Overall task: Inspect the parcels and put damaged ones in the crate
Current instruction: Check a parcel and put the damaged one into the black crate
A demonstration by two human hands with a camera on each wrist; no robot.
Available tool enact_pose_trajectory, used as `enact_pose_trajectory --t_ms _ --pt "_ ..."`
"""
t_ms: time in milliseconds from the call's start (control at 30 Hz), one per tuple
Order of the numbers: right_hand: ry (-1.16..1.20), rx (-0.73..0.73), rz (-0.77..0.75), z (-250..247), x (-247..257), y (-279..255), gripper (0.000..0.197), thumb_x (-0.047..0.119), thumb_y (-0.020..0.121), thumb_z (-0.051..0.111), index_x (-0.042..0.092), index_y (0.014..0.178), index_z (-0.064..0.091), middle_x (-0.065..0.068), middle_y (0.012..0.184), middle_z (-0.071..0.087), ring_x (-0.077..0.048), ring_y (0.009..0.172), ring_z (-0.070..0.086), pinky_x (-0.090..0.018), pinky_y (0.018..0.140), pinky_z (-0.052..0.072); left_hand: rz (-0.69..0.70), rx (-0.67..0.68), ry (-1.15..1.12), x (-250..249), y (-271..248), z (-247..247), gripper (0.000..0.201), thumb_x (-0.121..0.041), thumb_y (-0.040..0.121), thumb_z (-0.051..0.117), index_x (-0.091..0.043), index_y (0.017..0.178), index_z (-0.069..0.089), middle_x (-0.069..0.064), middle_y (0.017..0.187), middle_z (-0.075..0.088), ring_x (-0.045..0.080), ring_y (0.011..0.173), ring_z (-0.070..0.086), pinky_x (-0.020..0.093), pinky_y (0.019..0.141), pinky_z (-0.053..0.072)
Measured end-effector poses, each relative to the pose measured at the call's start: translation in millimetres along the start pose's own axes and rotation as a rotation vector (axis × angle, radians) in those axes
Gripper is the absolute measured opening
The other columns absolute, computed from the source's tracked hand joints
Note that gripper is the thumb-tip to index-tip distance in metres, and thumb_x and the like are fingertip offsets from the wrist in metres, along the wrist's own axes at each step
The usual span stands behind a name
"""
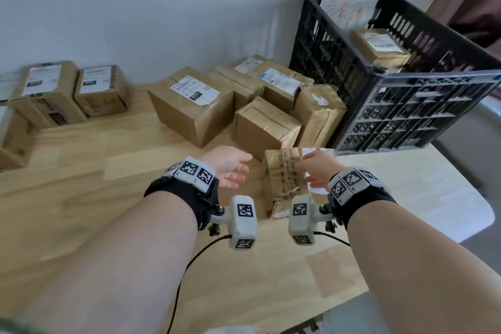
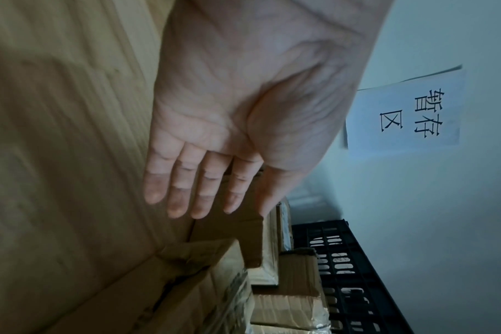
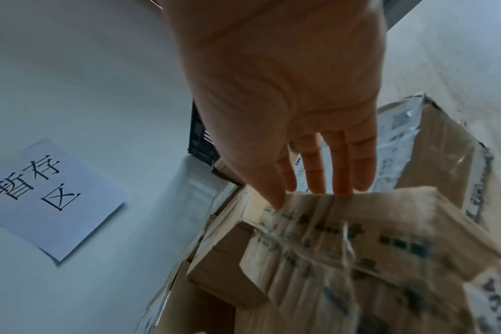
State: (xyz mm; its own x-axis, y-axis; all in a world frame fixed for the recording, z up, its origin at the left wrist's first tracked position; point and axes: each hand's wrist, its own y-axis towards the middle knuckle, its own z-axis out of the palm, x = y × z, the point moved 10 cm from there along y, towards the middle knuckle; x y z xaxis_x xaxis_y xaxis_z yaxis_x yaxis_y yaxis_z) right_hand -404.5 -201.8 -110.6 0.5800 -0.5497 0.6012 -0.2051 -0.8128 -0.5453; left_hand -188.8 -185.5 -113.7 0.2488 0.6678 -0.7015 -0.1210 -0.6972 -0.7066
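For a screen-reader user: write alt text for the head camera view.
Two bare hands reach for a crumpled, taped brown cardboard parcel on a light wooden table: the right hand touches its top, the left hand is open beside it. Behind, more brown parcels and a black slatted plastic crate with one parcel inside.

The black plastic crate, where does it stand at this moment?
In the head view the black plastic crate stands at the table's far right, against the white wall, right of the brown cardboard parcels.
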Motion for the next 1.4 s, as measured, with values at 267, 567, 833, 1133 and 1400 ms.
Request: enact_pose_trajectory --t_ms 267,567,833,1133,1400 --pt "0.209 0.324 -0.032 55.9 15.7 -23.6 0.025 0.018 0.100 0.054 0.008 0.122 0.058 -0.010 0.099 0.067 -0.019 0.073 0.061 -0.032 0.073 0.054 -0.064 -0.033 -0.043 35.7 -14.7 1.6 0.023 -0.022 0.099 0.053 -0.014 0.120 0.055 0.015 0.133 0.056 0.030 0.115 0.055 0.050 0.105 0.040" --pt "0.108 0.607 -0.153 130.9 59.0 -54.4 0.039 0.013 0.095 0.061 0.020 0.132 0.055 -0.006 0.119 0.069 -0.019 0.092 0.060 -0.038 0.094 0.053 -0.149 -0.191 -0.007 91.9 -35.4 -63.2 0.073 -0.048 0.073 0.076 -0.019 0.134 0.048 0.010 0.128 0.058 0.033 0.118 0.053 0.055 0.101 0.044" --pt "0.080 0.543 -0.172 145.6 64.6 -45.7 0.033 0.004 0.095 0.058 0.014 0.126 0.060 -0.008 0.103 0.069 -0.018 0.082 0.061 -0.031 0.076 0.057 -0.147 -0.261 -0.088 113.3 -47.5 -74.6 0.038 -0.030 0.085 0.072 -0.019 0.114 0.049 0.001 0.098 0.059 0.021 0.096 0.054 0.038 0.084 0.045" --pt "0.070 0.440 -0.083 136.5 38.7 -28.1 0.035 0.030 0.102 0.049 0.012 0.131 0.051 -0.005 0.106 0.061 -0.023 0.092 0.060 -0.039 0.088 0.053 -0.115 -0.241 -0.331 123.9 -47.0 -74.6 0.027 -0.028 0.088 0.064 -0.017 0.110 0.055 0.009 0.109 0.059 0.029 0.101 0.057 0.046 0.092 0.047" --pt "0.171 0.611 -0.081 157.2 46.3 -46.9 0.038 0.065 0.090 0.051 0.033 0.108 0.059 -0.006 0.111 0.072 -0.029 0.104 0.068 -0.046 0.098 0.051 -0.048 -0.202 -0.551 120.0 -50.3 -78.8 0.015 -0.023 0.087 0.063 -0.013 0.099 0.063 0.010 0.097 0.065 0.031 0.093 0.060 0.046 0.088 0.046"
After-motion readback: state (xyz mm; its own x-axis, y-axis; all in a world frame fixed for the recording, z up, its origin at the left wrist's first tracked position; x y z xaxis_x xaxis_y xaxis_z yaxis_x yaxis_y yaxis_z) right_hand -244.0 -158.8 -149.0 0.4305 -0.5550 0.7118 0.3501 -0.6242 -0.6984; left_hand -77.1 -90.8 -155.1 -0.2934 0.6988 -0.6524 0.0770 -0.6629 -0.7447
